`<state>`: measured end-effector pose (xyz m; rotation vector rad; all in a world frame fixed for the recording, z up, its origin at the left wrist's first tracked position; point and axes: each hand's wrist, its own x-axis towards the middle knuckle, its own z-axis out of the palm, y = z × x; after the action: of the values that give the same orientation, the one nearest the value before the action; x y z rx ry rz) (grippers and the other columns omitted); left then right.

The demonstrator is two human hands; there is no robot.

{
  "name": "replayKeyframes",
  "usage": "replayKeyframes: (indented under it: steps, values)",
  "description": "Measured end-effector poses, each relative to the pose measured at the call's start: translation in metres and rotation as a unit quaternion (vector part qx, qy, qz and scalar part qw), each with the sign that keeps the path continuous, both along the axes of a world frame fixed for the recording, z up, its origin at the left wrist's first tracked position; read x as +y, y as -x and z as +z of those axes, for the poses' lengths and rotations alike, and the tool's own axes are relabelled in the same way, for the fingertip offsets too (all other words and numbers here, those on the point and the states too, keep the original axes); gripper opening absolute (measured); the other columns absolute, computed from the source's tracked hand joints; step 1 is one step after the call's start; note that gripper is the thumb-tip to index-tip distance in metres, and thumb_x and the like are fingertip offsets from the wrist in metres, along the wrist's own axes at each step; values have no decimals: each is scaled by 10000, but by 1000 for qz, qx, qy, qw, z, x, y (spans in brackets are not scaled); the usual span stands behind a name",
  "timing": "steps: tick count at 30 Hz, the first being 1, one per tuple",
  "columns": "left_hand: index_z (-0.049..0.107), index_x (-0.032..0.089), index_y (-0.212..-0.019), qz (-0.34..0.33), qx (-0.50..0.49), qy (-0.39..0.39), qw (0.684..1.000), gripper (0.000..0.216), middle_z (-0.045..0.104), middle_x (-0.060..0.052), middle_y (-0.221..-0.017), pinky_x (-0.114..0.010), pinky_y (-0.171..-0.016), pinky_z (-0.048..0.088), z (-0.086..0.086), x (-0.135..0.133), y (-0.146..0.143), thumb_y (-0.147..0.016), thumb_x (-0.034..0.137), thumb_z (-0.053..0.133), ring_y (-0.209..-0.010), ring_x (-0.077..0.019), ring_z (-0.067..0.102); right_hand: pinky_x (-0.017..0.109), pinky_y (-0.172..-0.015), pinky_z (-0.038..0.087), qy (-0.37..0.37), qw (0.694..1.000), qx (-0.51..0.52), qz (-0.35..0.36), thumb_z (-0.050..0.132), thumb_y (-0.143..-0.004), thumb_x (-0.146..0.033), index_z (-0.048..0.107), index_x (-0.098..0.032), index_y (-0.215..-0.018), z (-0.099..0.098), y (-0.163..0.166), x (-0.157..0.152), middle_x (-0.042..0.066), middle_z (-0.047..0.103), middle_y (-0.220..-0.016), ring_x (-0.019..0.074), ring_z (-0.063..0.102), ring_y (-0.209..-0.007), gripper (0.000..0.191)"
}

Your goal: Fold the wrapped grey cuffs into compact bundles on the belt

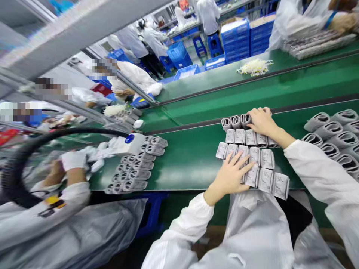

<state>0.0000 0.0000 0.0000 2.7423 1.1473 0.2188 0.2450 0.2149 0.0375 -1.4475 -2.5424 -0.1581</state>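
Several grey rolled bundles [250, 137], apparently soft material, lie in close rows on the green work surface in front of me. My left hand [230, 175] rests on the nearer rows, palm down with its fingers spread. At the far row, my right hand [260, 120] curls its fingers over the right end, with the thumb against a grey roll [246, 120]. The far row shows its open spiral ends, while the nearer rolls show flat faces with faint dark markings. My right hand hides part of the far row.
More grey rolls [333, 134] are stacked at the right. Left stands another group of rolls [137, 172] beside a white box [130, 144] and a thick black hose [56, 136]. A co-worker's gloved hand [74, 160] is there. Across lies a pile of small pale pieces [255, 67].
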Motion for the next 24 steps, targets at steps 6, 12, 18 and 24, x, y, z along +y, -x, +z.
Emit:
replayKeyframes:
  steps: [6, 12, 18, 24]
  values:
    - [480, 300, -1858, -12, 34, 31, 999, 900, 402, -148, -1965, -857, -1512, 98, 16, 9, -2, -1019, 503, 734, -1896, -493, 236, 512, -1052, 447, 4, 1000, 0, -18, 575, -1100, -253, 716, -78, -1471, 11, -14, -15, 261, 730, -1416, 442, 618, -1313, 434]
    - [374, 267, -1902, 22, 2, 91, 996, 979, 139, -185, -2031, -947, -1462, 114, 19, -25, -16, -981, 266, 704, -1911, -538, 30, 476, -1031, 555, 115, 992, 59, -10, 697, -1109, -543, 737, -129, -1471, 25, -31, 0, 227, 728, -1545, 410, 715, -1303, 552]
    - [427, 277, -1884, 115, -83, 118, 983, 830, 319, -165, -2003, -810, -1538, 146, 8, -16, -9, -1170, 685, 534, -1917, -471, 165, 419, -858, 484, 80, 994, 30, -60, 504, -1182, -239, 667, -105, -1470, 22, -4, -30, 229, 821, -1387, 374, 787, -1164, 356]
    - [530, 280, -1830, 67, -84, 92, 990, 764, 504, -163, -1915, -720, -1562, 133, 1, 11, 36, -1187, 694, 517, -1885, -412, 317, 450, -925, 429, -7, 998, 20, -53, 332, -1169, -92, 706, -67, -1371, 8, -1, -50, 256, 801, -1305, 374, 726, -1185, 426]
